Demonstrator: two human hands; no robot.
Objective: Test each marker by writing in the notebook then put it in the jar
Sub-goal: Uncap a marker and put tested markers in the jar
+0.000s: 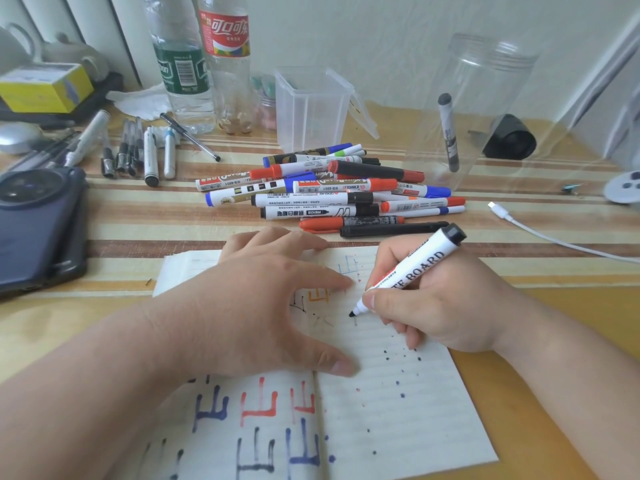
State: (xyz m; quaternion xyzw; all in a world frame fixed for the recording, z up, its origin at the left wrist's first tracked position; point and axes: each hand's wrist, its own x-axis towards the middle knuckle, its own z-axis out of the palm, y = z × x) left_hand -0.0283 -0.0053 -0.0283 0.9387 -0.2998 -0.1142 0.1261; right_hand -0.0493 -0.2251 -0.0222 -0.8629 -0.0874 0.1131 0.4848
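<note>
Head view.

- Left hand: spread flat on the notebook, fingers straight, thumb near the centre fold. It holds nothing. Judged purpose: pin the open pages so they do not shift or curl under the stroke.
- Right hand: clamped round a white marker in a writing grip, pinched low near the nib for control. The barrel slants up and away to the right. The black tip is at the page, on a blank patch of the right-hand sheet. Touching or a hair above it, I cannot tell.
- The two hands are apart, with the nib between them.
- Both pages already carry red, blue, black and orange test marks, plus scattered dots.
- Pile of markers: lies on the desk just beyond the notebook, within easy reach, probably the untested stock.
- Jar: clear, upright, mouth open, at the back right, well apart from the notebook. One dark-capped marker leans inside it.
- Judgement: early in the task, test stroke in hand, and the jar drop comes next.
</note>
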